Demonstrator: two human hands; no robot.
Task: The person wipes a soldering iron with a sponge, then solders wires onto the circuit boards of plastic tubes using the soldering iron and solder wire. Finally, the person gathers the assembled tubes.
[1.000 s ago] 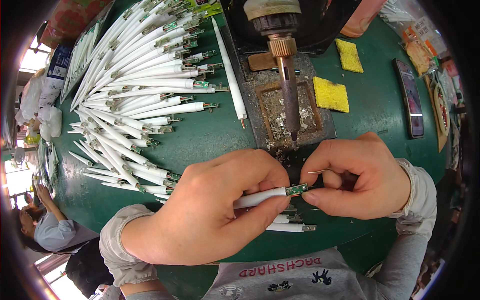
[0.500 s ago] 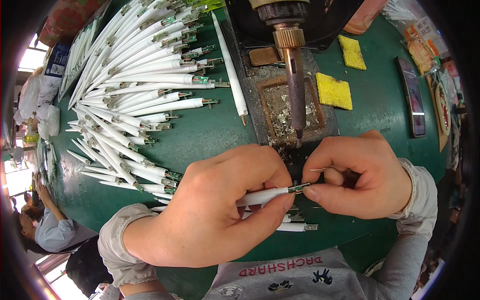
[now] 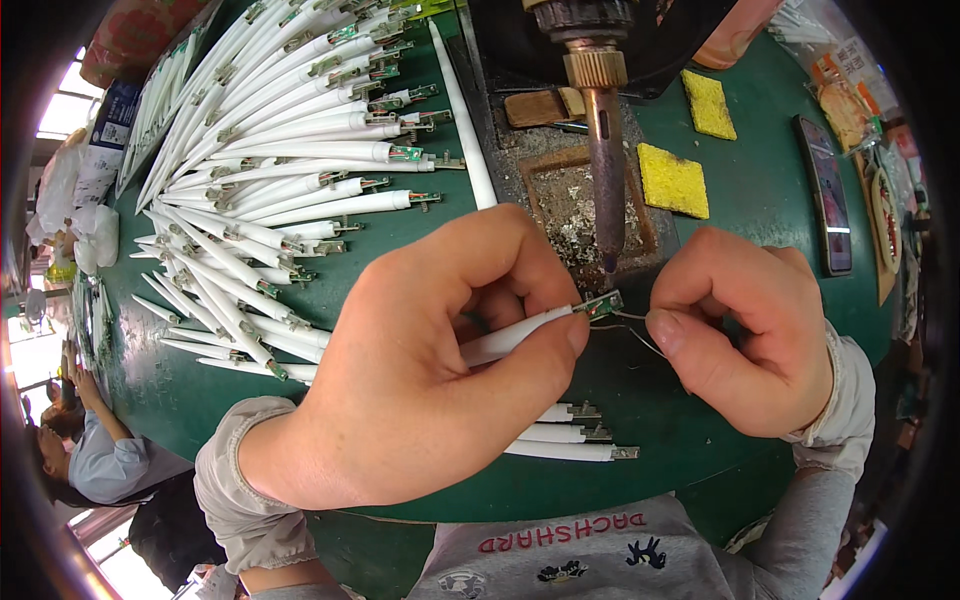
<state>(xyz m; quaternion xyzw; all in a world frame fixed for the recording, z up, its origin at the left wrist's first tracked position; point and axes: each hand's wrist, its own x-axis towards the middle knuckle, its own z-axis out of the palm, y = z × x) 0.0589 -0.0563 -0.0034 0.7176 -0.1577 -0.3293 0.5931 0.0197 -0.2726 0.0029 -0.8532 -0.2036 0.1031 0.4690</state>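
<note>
My left hand (image 3: 415,365) pinches a white, pen-like tube (image 3: 508,338) between thumb and fingers. From the tube's right end sticks a small green circuit board (image 3: 603,304), just below the tip of a soldering iron (image 3: 606,160) that hangs point down; a small gap seems to part them. Between the thumb and forefinger of my right hand (image 3: 745,335) is a thin silvery wire (image 3: 630,316), probably solder, its end close to the board. A loose length of the wire curves below.
Many white tubes with board ends (image 3: 330,150) fan out at the left; several more (image 3: 575,452) lie near my front. Under the iron is a dirty tray (image 3: 548,215) with solder scraps. Yellow sponges (image 3: 675,182) and a phone (image 3: 825,195) lie right. Another person (image 3: 110,455) sits far left.
My left hand has raised the tube's board end up towards the iron's tip. My right hand has drawn back slightly to the right, with the wire reaching towards the board.
</note>
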